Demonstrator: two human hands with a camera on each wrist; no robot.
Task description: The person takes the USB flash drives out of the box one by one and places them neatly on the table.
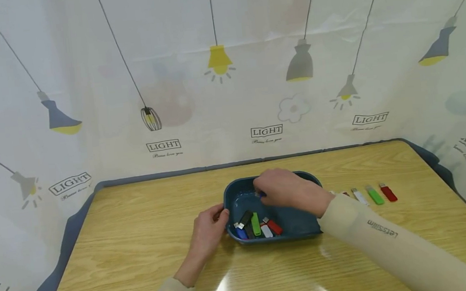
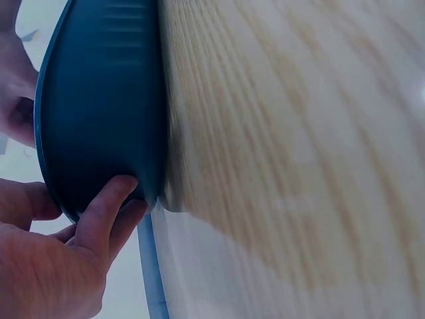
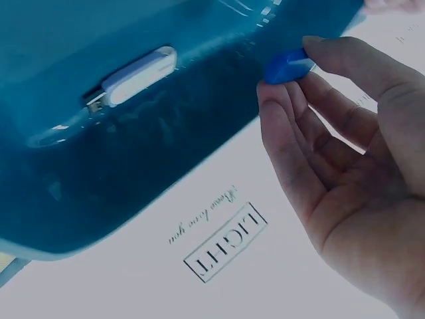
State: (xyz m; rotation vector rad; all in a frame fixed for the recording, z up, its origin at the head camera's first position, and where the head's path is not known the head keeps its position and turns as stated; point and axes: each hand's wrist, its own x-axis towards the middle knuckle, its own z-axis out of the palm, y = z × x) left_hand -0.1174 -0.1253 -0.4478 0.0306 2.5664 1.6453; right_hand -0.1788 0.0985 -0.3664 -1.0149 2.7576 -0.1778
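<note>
My left hand (image 1: 208,231) grips the left rim of a dark teal plastic basin (image 1: 302,222), thumb on top and fingers along the outer wall in the left wrist view. Over the basin's far side is my right hand (image 1: 284,188), which pinches a blue USB stick (image 3: 288,66) between thumb and fingertips. Below it, a white USB stick (image 3: 142,76) lies on the basin floor in the right wrist view. Several more sticks sit in the near left corner, among them a green one (image 1: 256,224), a red one (image 1: 274,227) and a black one (image 1: 246,217).
On the wooden table (image 1: 140,227), right of the basin, a row of USB sticks includes a white (image 1: 360,196), a green (image 1: 374,195) and a red one (image 1: 389,193). My right forearm partly covers that row. A printed curtain (image 1: 214,119) hangs behind the table's far edge.
</note>
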